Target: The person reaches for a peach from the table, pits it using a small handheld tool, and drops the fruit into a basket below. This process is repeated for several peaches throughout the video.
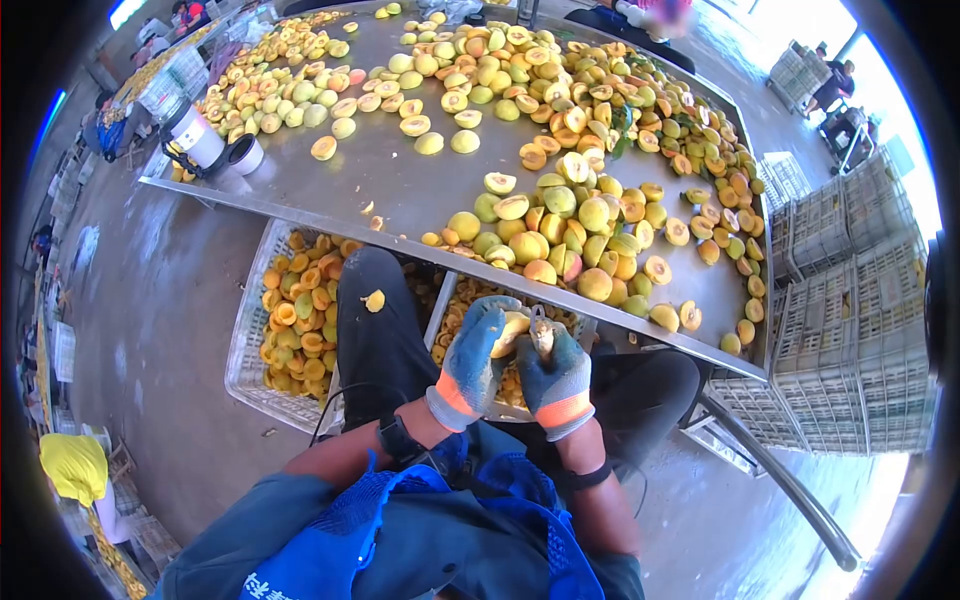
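Observation:
My left hand [468, 362], in a blue-grey and orange work glove, is closed around a yellow peach half [510, 334]. Close beside it, my gloved right hand [556, 376] grips a small pitting tool [541, 332] with a thin metal loop and a pale part in the middle. Both hands meet over my lap, just below the front edge of the metal table [330, 222]. Under them stands a crate [437, 318] of cut peach pieces, partly hidden by the gloves. A scrap of peach [374, 301] lies on my left knee.
Whole and halved peaches [560, 215] are heaped across the table. A white crate [245, 345] full of peach halves stands left of my leg. A white cup [245, 155] lies at the table's left corner. Stacked crates [840, 340] rise at right; a person in yellow [75, 470] is at left.

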The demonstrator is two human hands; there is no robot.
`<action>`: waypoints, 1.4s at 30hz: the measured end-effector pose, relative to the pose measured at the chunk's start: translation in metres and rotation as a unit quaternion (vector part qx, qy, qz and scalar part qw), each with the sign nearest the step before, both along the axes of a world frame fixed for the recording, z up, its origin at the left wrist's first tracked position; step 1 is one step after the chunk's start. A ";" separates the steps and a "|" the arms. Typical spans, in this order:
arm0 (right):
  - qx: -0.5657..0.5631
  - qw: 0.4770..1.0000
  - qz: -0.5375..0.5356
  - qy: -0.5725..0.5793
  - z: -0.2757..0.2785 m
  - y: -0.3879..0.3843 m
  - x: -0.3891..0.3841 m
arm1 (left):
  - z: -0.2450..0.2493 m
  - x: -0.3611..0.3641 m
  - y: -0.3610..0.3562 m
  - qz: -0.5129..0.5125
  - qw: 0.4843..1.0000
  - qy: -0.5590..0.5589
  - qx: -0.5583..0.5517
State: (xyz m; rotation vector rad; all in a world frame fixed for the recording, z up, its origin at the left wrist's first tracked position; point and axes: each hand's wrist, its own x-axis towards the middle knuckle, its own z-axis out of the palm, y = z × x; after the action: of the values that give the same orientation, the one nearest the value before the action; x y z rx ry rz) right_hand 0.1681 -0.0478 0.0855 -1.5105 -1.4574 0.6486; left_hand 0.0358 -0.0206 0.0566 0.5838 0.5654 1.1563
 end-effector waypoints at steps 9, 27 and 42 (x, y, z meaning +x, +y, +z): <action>-0.029 0.998 0.015 0.048 -0.024 -0.001 -0.002 | -0.010 0.001 -0.009 0.027 0.998 -0.022 -0.054; -0.076 0.994 0.073 0.038 -0.002 -0.015 -0.021 | -0.004 -0.019 0.019 0.040 0.968 -0.151 -0.194; -0.154 0.984 0.086 0.013 -0.001 -0.014 -0.028 | -0.006 -0.008 0.009 0.096 0.993 -0.043 -0.050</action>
State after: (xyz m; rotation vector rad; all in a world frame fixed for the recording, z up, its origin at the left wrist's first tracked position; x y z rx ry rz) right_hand 0.1404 -0.0623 0.0849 -1.6105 -1.5303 1.0334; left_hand 0.0276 -0.0115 0.0502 0.3981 0.6109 1.3193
